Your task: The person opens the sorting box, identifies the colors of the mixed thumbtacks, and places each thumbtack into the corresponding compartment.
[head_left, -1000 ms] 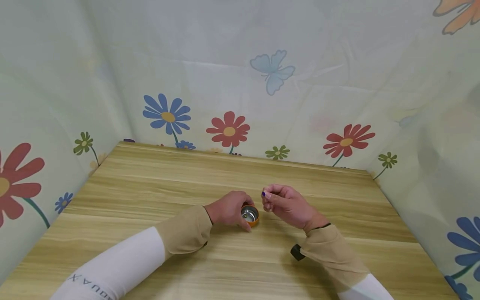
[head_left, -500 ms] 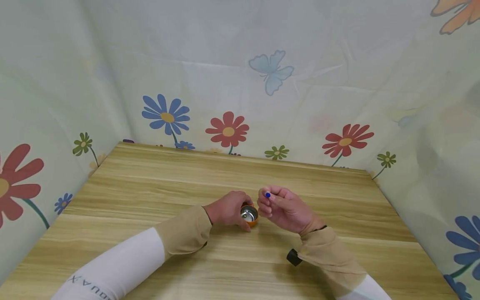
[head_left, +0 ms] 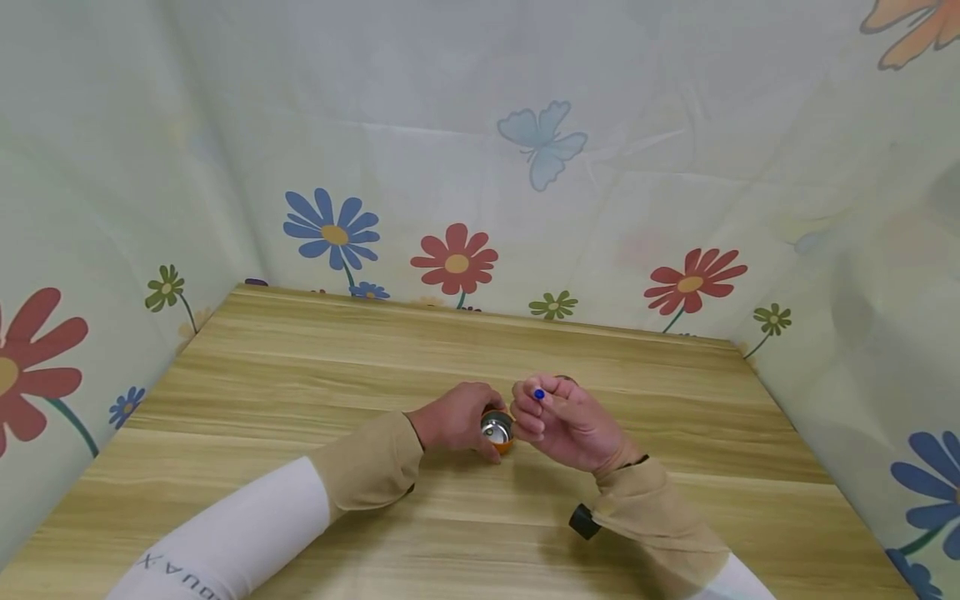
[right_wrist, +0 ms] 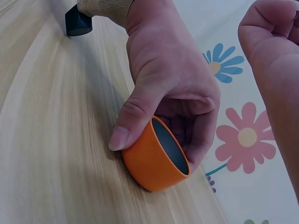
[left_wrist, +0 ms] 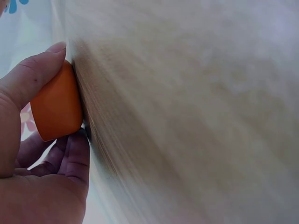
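Note:
In the head view, my left hand holds a small orange cup upright on the table. The cup has a shiny metal inside, with a tiny greenish spot at its bottom, too small to name. In the left wrist view, thumb and fingers curl round the orange wall; the right wrist view shows that grip from the other side, the cup's mouth dark within. Just right of the cup, my right hand is raised and pinches a small round blue piece between thumb and forefinger. Its exact kind is unclear.
The wood-grain table extends round both hands. A pale cloth with printed flowers encloses its back and sides. A black block sticks out at my right cuff.
My right hand has shifted slightly left and down, nearer the cup, turning so that more of the blue piece shows. My left hand and the cup stay in place.

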`<state>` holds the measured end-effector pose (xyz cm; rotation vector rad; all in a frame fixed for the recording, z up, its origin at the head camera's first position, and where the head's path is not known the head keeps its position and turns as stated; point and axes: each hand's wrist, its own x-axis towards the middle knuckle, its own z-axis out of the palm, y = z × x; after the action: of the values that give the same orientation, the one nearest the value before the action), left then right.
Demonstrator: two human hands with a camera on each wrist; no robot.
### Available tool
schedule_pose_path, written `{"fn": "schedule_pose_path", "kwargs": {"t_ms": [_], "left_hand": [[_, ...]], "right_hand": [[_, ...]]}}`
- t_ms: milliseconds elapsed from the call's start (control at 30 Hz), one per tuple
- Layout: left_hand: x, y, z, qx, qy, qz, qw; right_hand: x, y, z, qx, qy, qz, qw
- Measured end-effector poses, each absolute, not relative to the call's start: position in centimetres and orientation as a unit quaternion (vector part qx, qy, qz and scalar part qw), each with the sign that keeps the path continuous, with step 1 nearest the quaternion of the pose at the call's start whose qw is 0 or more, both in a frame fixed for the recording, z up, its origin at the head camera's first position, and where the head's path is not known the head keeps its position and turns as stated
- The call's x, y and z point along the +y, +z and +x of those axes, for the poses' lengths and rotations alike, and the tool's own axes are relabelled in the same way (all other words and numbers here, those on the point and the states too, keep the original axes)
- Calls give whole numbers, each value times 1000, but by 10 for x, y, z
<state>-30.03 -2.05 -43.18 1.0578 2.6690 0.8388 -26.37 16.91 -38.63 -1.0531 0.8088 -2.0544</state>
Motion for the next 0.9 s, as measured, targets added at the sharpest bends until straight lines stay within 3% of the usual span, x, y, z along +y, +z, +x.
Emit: {"fn": "schedule_pose_path", "kwargs": {"t_ms": [900], "left_hand": [[-21,-438,-303,884,297,352,75]], "right_hand": [[165,-388,-260,286,-785,-430,344]]}}
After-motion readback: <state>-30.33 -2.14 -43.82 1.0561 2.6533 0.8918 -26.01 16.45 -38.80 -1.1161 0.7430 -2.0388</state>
